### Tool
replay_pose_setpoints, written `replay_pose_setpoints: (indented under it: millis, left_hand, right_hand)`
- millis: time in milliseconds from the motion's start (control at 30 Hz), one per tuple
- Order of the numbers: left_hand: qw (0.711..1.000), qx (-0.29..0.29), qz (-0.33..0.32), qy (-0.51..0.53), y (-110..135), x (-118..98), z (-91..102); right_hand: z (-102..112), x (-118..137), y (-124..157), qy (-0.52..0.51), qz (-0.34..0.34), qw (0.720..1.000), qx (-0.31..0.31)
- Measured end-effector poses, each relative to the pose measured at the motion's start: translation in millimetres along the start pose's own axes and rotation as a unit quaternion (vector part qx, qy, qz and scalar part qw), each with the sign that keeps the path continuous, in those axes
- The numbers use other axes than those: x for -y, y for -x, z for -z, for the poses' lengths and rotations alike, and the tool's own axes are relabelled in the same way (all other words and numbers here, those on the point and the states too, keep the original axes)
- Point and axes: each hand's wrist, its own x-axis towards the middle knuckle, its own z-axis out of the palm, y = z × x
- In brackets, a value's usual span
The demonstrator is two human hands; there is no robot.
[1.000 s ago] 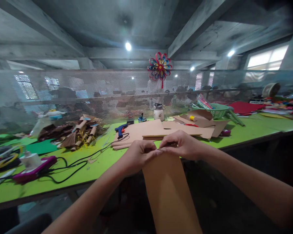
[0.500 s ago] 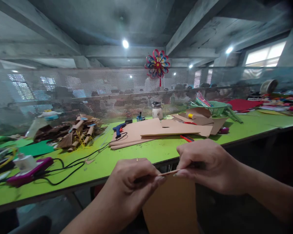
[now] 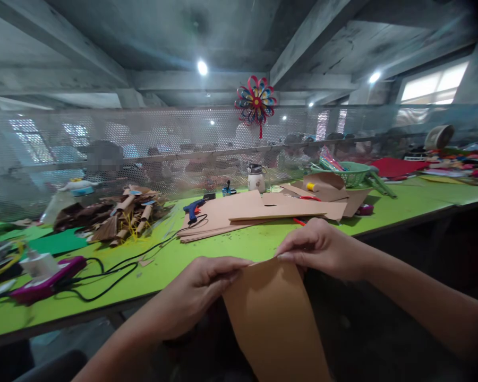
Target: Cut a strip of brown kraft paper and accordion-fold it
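A long strip of brown kraft paper hangs down in front of the table edge, its lower end out of view. My left hand pinches its upper left corner between thumb and fingers. At the upper right corner, my right hand grips the same strip, also in a pinch. The top edge runs between the two hands, slightly bent. Beyond my hands lies a stack of brown paper sheets on the green table, with a blue glue gun resting at its left side.
A purple power strip with black cords lies at the left. Behind it sits a heap of brown paper pieces. A bottle, a green basket and a perforated screen stand along the back.
Both hands have turned so that the strip's broad face shows, where before it was mostly edge-on at the top. My right hand has shifted a little left and up.
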Motion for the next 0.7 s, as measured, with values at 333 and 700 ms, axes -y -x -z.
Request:
replay_pose_setpoints:
  millis: [333, 700]
  left_hand:
    - [0.984, -0.122, 0.006, -0.126, -11, 30, -2.1]
    - [0.985, -0.127, -0.027, -0.114, -12, 19, -10.2]
  right_hand:
    - [1, -16, -6, -0.091, -0.09, 0.991, 0.049]
    - [-22, -7, -19, 0.059, -0.073, 0.995, -0.018]
